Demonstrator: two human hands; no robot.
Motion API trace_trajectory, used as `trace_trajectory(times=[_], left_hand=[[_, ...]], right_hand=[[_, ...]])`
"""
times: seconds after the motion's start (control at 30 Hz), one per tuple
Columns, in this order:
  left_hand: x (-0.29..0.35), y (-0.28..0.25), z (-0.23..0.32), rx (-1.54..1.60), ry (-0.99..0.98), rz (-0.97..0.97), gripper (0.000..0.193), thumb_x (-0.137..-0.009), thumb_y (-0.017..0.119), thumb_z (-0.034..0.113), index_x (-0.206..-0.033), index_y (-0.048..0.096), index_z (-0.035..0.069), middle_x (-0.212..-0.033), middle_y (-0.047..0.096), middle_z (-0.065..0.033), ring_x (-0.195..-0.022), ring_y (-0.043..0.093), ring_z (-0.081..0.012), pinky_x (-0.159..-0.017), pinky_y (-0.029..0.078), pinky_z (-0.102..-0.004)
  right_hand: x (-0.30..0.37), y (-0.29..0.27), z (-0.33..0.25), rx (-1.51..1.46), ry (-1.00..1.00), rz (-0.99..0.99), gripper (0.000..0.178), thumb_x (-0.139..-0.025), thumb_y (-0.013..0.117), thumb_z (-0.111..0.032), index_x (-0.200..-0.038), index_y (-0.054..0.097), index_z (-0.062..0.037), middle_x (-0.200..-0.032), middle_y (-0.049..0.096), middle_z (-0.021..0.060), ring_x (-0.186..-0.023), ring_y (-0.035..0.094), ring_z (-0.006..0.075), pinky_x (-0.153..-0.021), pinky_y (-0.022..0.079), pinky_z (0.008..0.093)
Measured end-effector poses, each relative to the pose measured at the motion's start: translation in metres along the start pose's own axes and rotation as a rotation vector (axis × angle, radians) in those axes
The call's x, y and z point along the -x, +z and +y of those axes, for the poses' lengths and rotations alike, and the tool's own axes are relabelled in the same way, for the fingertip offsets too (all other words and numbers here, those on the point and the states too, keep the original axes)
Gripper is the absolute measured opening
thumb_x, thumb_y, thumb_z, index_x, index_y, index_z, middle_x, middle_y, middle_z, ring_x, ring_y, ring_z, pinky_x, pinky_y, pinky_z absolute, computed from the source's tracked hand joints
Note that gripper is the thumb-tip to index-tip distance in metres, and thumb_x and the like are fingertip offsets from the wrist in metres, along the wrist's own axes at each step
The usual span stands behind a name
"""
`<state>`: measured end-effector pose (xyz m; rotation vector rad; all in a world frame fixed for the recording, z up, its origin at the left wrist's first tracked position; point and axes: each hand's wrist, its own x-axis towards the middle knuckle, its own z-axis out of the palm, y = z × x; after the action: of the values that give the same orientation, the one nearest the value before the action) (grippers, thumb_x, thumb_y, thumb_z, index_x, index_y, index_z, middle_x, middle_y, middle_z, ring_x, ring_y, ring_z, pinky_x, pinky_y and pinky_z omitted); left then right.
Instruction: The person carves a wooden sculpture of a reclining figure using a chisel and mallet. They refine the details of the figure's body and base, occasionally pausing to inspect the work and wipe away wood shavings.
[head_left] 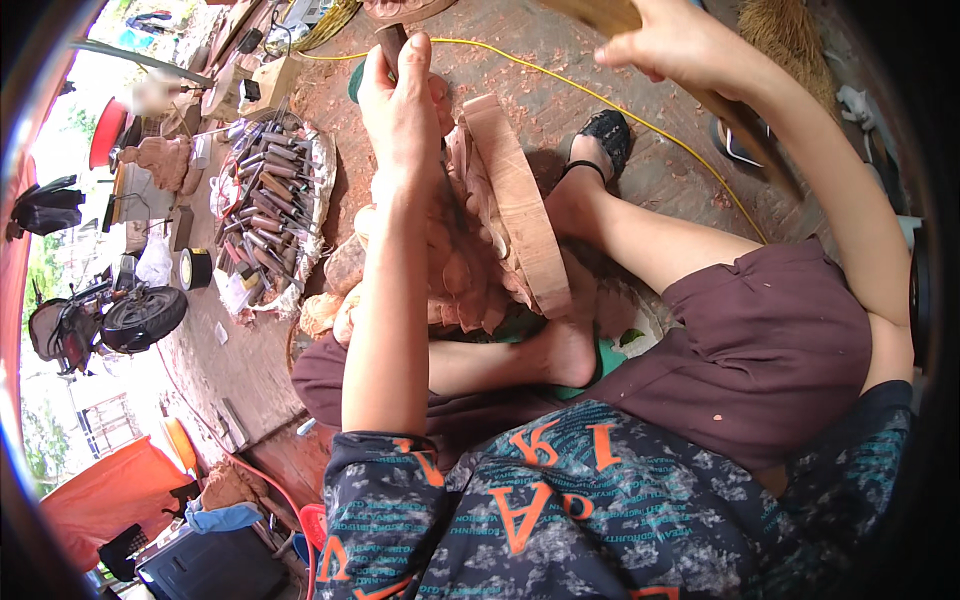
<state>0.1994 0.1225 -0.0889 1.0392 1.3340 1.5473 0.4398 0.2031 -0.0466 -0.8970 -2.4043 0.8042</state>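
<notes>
I see a knobbly, reddish wood carving [470, 240] ahead of the folded leg [490, 365], partly behind the forearm [385, 300]. My left hand [403, 110] grips a dark tool [391, 42], tip indistinct; my right hand [685, 45], a cropped wooden bar [590, 13].

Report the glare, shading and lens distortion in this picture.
Head view: daylight glare whitens the background around the black motorcycle; head view: the reddish-brown carved wood lies partly in shade, while the pale wooden slab alongside is brighter; head view: fisheye darkens the corners, bending shapes near the rim.
</notes>
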Motion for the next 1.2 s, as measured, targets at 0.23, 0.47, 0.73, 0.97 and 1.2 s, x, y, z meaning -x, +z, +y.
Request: trace_trajectory(times=[0.23,0.47,0.73,0.97,1.2], left_hand=[[0.025,0.019,0.033,0.076,0.187,0.067,0.017,-0.1,0.06,0.027,-0.1,0.056,0.01,-0.062,0.044,0.0021,-0.045,0.037,-0.0047,-0.038,0.024,-0.0213],[0.016,0.016,0.009,-0.017,0.274,0.111,0.017,-0.1,0.061,0.025,-0.093,0.05,0.014,-0.062,0.045,0.004,-0.046,0.038,-0.0026,-0.038,0.027,-0.0187],[0.01,0.005,-0.001,0.071,0.218,0.108,0.023,-0.098,0.062,0.029,-0.089,0.047,0.015,-0.061,0.045,0.0035,-0.045,0.036,-0.0034,-0.039,0.025,-0.0198],[0.014,0.005,-0.004,0.082,0.248,0.121,0.024,-0.097,0.064,0.026,-0.088,0.045,0.014,-0.06,0.044,0.0032,-0.043,0.035,-0.0038,-0.038,0.024,-0.0203],[0.015,0.008,-0.003,0.028,0.297,0.139,0.021,-0.099,0.061,0.024,-0.09,0.047,0.012,-0.06,0.044,0.0027,-0.043,0.035,-0.0045,-0.037,0.026,-0.021]], right_hand=[[0.015,-0.01,-0.01,-0.074,0.039,-0.053,0.057,-0.079,0.073,-0.009,-0.13,0.052,0.0032,-0.118,0.065,0.0185,-0.109,0.059,0.0216,-0.098,0.045,0.0343],[0.015,-0.015,-0.031,-0.135,0.383,0.074,0.069,-0.078,0.076,-0.013,-0.14,0.047,-0.0025,-0.094,0.07,0.0176,-0.097,0.061,0.0238,-0.096,0.046,0.0338],[-0.002,-0.017,-0.04,0.179,0.11,-0.075,0.062,-0.078,0.064,-0.004,-0.139,0.049,-0.0027,-0.116,0.065,0.0212,-0.114,0.058,0.0314,-0.103,0.043,0.038],[-0.008,-0.011,-0.038,0.145,-0.063,-0.19,0.061,-0.077,0.065,-0.006,-0.136,0.049,0.0002,-0.129,0.059,0.0226,-0.122,0.056,0.0324,-0.104,0.043,0.0395],[0.001,-0.019,-0.053,0.22,0.037,-0.092,0.066,-0.077,0.065,-0.006,-0.14,0.047,-0.0016,-0.133,0.057,0.0232,-0.125,0.053,0.0326,-0.108,0.039,0.0436]])
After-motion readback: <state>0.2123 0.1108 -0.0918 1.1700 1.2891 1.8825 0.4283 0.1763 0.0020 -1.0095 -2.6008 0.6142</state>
